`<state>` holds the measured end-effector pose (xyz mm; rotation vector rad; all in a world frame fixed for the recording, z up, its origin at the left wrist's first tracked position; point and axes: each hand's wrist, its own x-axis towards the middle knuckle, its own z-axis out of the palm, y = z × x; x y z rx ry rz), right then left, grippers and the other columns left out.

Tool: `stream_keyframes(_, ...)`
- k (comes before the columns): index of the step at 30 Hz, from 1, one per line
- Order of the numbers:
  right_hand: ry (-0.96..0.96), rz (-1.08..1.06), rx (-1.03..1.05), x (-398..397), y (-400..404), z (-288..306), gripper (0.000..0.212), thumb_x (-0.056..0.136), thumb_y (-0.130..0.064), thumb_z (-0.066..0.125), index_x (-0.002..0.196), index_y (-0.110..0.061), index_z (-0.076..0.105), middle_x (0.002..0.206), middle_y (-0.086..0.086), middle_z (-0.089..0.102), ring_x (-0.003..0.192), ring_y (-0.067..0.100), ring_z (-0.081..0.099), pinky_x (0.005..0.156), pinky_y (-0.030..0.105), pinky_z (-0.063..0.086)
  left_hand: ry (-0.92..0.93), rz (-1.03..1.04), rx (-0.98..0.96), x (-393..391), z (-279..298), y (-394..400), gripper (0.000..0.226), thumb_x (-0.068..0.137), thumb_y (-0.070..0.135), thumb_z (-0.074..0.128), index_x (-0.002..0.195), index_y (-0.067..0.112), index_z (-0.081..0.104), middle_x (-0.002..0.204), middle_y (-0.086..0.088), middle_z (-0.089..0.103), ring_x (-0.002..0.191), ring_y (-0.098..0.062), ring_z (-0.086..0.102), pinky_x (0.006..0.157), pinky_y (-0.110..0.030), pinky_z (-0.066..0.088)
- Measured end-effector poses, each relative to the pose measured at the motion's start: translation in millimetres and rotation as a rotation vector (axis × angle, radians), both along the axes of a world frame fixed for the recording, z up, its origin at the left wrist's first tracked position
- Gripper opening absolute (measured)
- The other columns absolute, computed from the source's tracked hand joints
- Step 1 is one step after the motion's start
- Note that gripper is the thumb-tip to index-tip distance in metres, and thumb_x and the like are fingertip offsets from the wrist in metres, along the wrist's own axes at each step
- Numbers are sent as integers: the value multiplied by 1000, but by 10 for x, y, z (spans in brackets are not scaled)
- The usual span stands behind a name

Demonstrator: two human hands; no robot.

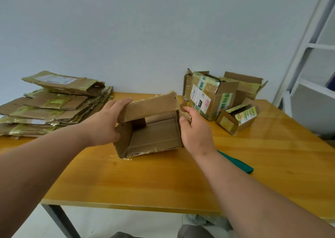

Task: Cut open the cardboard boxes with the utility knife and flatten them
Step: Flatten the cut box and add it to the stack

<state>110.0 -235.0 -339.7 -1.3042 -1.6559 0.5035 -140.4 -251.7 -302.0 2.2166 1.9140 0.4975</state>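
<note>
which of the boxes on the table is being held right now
The open plain box at the table's middle: the left hand and right hand grip its flaps. The taped boxes at back right sit untouched.

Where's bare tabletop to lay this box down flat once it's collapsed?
Most room is the near strip of the table, between the open box and the front edge. The right side is bare past the green knife. Crowded: the flattened stack at far left and the uncut boxes at far right.
</note>
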Motion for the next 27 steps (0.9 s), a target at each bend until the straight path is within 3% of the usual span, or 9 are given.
stream_keyframes(4,-152,23,82,-14,-123,17,36,103,-27,47,137,-18,55,118,-3,65,100,9,55,82,23,45,121,77,164,-90,-77,-59,83,77,5,72,140,34,26,147,4,19,83,-17,58,63,-33,54)
stream_keyframes(8,-368,134,64,-80,-249,-21,45,99,-37,53,141,-19,51,123,-2,64,110,17,59,89,27,49,281,165,244,-240,-125,-128,68,78,7,71,132,27,34,151,0,15,113,-27,52,66,-32,53)
stream_keyframes(11,-530,190,15,-110,-283,-59,54,95,-49,55,142,-23,50,130,-2,60,116,18,55,103,39,44,321,188,177,-255,-77,-150,68,80,27,73,136,28,34,148,0,31,126,-25,43,89,-38,50)
stream_keyframes(14,-550,200,-27,-131,-282,-79,55,94,-48,54,144,-26,47,128,-4,57,112,15,52,104,41,41,405,179,222,-112,6,-199,93,78,56,68,150,34,13,156,2,27,147,-26,14,118,-52,15)
stream_keyframes(16,-566,196,-22,-147,-263,-87,54,93,-44,54,145,-29,45,127,-6,56,108,12,48,105,40,38,503,100,299,26,73,-221,95,79,60,63,150,45,1,159,7,18,150,-23,-1,117,-57,-6)
stream_keyframes(18,-591,201,-42,-154,-245,-89,56,92,-45,53,145,-32,44,128,-8,54,111,10,47,107,38,34,545,-14,267,143,136,-208,77,88,46,59,148,52,12,157,14,22,149,-17,9,117,-56,-10)
stream_keyframes(21,-516,221,-63,-127,-239,-101,58,90,-60,46,140,-31,51,119,-11,56,108,8,49,105,40,36,483,-128,134,253,202,-122,43,99,23,47,134,47,49,139,23,48,135,-6,38,121,-44,-1)
stream_keyframes(23,-370,166,-43,-77,-221,-109,68,85,-69,34,133,-27,58,113,-11,57,106,8,51,100,44,41,288,-143,78,261,202,-93,38,100,16,47,128,37,60,130,18,58,126,-11,48,118,-37,22)
stream_keyframes(27,-381,-10,6,45,-127,-154,59,92,-46,41,146,-24,44,141,-4,48,129,16,42,108,48,38,196,-258,134,224,169,-64,35,96,5,52,120,25,68,120,11,65,114,-14,56,103,-35,43)
